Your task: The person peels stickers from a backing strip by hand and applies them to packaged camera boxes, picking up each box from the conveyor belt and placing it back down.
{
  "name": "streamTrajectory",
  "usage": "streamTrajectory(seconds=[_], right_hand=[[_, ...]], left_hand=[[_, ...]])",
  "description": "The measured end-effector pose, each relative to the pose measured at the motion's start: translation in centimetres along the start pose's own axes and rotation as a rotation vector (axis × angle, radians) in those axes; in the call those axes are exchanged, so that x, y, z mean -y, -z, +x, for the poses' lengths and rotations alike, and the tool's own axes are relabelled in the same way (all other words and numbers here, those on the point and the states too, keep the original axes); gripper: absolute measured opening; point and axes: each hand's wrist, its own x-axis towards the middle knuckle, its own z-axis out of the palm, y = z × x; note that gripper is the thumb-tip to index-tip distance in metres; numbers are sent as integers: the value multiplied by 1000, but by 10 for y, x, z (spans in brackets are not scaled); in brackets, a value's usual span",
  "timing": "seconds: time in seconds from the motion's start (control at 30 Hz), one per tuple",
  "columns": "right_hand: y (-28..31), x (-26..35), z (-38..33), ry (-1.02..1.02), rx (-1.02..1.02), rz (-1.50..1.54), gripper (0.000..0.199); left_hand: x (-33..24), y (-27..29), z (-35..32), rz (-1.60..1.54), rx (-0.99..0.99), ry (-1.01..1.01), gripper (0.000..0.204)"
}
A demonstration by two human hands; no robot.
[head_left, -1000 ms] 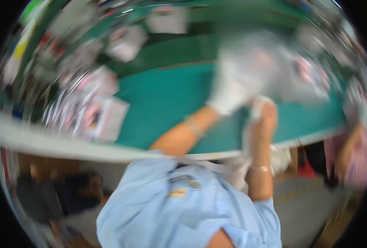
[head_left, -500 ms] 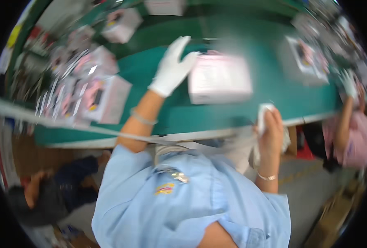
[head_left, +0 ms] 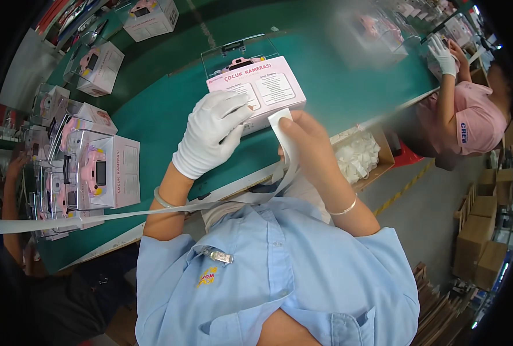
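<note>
Left hand rests wide on the box near the worktop's front edge, probably bracing it, while right hand pinches 1 strip.

Cardboard boxes, pink-shirted co-worker, yellow floor line

A factory packing workshop: green bench, matching boxes towards nine o'clock, co-worker between two and three, stacked cartons near four.
</note>
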Motion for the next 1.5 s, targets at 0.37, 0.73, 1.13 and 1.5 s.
streamTrajectory(seconds=[0.37, 0.73, 1.13, 1.5], right_hand=[[-13, -11, 5, -36, -76, -12, 18], [-14, -13, 4, -30, -95, 16, 20], [-8, -10, 9, -69, -91, 33, 21], [12, -46, 29, 74, -112, -74, 25]], left_hand=[[3, 1, 3, -94, -103, 13, 28], [-6, 0, 10, 65, 2, 13, 34], [-13, -3, 25, 97, 111, 65, 28], [-14, -29, 28, 116, -43, 127, 15]])
